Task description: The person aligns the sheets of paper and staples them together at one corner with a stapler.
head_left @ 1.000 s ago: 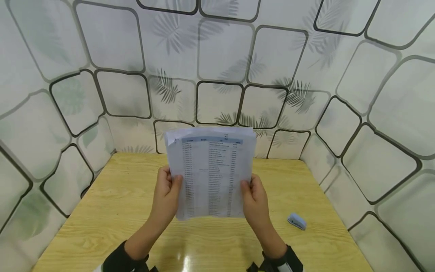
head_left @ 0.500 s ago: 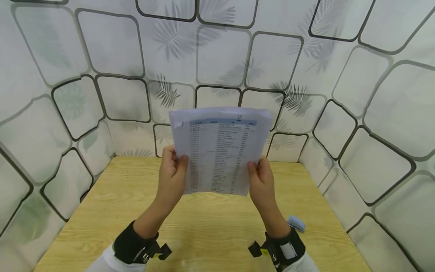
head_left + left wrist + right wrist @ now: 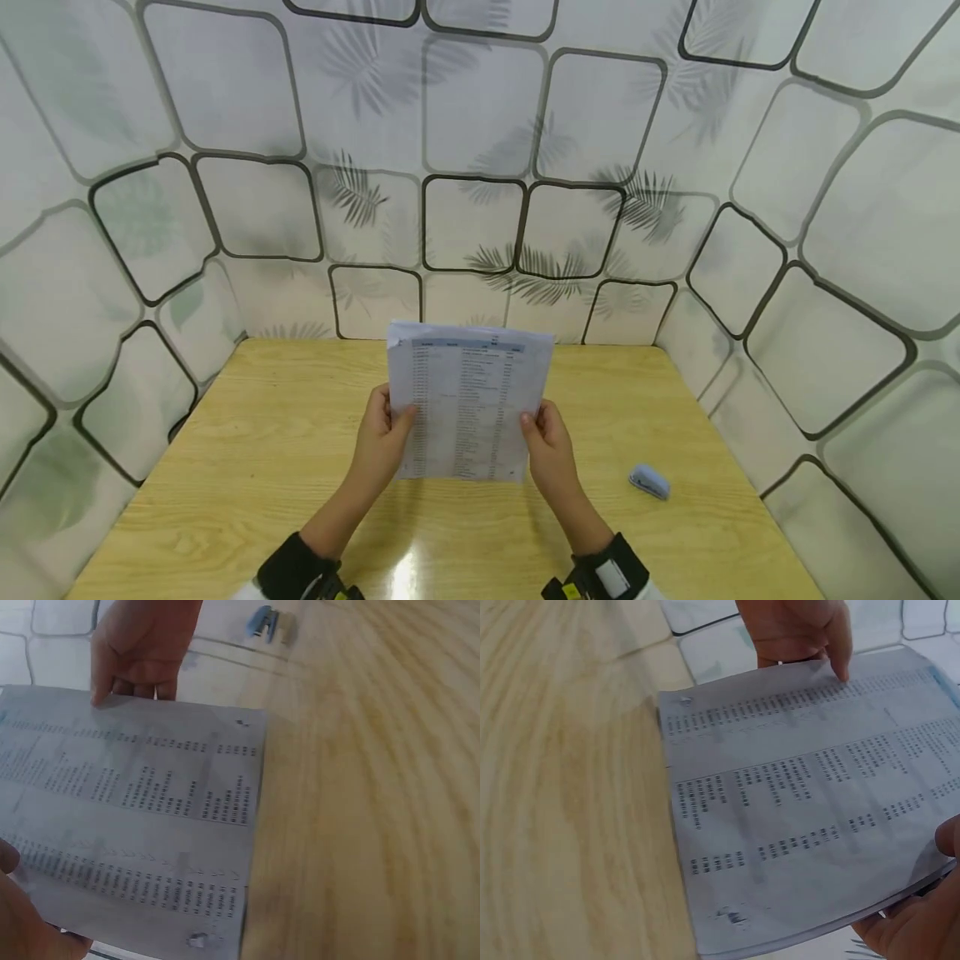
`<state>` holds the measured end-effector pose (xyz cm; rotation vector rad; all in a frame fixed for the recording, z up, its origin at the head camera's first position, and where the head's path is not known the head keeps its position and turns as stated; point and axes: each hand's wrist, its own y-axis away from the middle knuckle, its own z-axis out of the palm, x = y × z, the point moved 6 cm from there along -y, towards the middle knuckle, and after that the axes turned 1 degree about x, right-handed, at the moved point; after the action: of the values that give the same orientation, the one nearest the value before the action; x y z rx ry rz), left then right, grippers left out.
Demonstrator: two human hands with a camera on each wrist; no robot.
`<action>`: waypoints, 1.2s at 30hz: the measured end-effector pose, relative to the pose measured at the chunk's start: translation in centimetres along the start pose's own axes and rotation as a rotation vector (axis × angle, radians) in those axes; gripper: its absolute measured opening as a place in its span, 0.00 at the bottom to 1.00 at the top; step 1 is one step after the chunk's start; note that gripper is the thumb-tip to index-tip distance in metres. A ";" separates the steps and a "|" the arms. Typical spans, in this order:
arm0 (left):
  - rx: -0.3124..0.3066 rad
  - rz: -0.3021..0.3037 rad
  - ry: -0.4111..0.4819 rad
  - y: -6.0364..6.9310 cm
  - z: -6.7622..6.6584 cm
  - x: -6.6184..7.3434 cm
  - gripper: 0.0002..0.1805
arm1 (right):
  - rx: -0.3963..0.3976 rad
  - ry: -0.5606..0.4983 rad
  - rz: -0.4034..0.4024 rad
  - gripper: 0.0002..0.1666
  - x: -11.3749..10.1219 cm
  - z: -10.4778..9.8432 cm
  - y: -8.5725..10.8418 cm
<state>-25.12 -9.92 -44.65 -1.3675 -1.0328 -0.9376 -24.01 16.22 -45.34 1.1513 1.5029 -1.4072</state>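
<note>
A stack of printed paper sheets (image 3: 468, 408) is held upright above the table, its top page covered with a table of text under a blue header band. My left hand (image 3: 384, 437) grips its left edge, thumb on the front page and fingers behind. On the opposite edge, my right hand (image 3: 551, 454) pinches the stack the same way. The right wrist view shows several layers along the edge of the paper stack (image 3: 817, 787). A small blue stapler (image 3: 649, 482) lies on the table to the right of my right hand.
The wooden table (image 3: 247, 467) extends beneath both hands. Patterned curtain walls (image 3: 480, 108) enclose it at the back and on both sides. Black bands with small devices (image 3: 611, 575) sit on both wrists.
Both hands raised the paper stack toward the back, then lowered it again with a slight tilt change. The grip stays the same and the stapler has not moved on the table.
</note>
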 end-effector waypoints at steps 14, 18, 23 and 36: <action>-0.028 0.005 -0.026 1.4 0.1 -1.4 0.15 | 0.073 -0.007 0.002 0.15 0.2 0.3 0.7; -0.021 0.035 -0.073 0.6 -0.3 0.3 0.15 | 0.062 -0.017 -0.055 0.15 -1.5 0.1 0.1; -0.033 0.094 -0.114 -0.7 -0.6 4.0 0.17 | 0.051 -0.025 -0.144 0.16 -5.0 -0.3 -1.2; -0.005 0.259 -0.094 -5.1 -0.9 12.7 0.18 | 0.079 -0.021 -0.386 0.15 -13.2 -1.2 -4.7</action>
<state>-26.14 -10.04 -31.03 -1.5199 -0.8969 -0.6905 -24.40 15.99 -31.28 0.9192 1.7327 -1.7405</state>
